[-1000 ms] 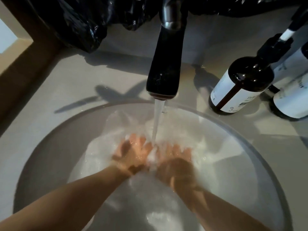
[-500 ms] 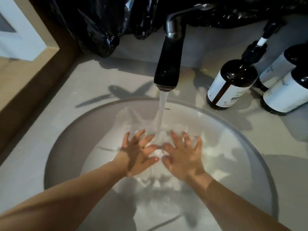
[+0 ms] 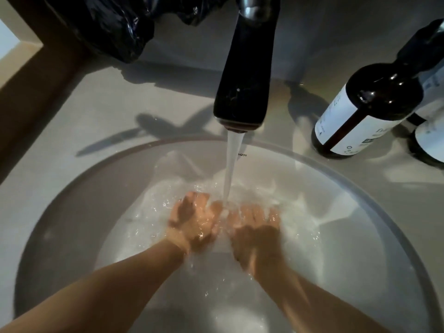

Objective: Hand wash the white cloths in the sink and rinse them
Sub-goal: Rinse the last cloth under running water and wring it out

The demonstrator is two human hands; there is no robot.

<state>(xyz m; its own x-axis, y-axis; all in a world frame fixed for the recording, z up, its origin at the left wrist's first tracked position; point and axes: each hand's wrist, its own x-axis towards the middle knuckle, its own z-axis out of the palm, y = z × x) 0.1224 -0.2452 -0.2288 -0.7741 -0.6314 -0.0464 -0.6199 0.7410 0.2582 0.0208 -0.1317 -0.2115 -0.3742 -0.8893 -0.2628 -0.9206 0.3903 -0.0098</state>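
White cloth (image 3: 298,212) lies under the water in the round basin (image 3: 72,188), billowing to both sides of my hands. My left hand (image 3: 194,222) and my right hand (image 3: 257,231) sit side by side under the surface, fingers curled down into the cloth. Ripples and blur hide the fingertips. A stream of water (image 3: 231,169) runs from the black faucet (image 3: 247,80) and lands between the two hands, churning the water there.
Dark pump bottles with white labels (image 3: 365,111) stand on the counter at the right, a second one (image 3: 430,140) at the frame edge. A black plastic bag (image 3: 115,25) lies at the back left. A wooden ledge (image 3: 28,75) borders the left side.
Half a second ago both hands lay flat with fingers spread on the cloth. Now they have sunk into the water and the fingers have curled into the cloth.
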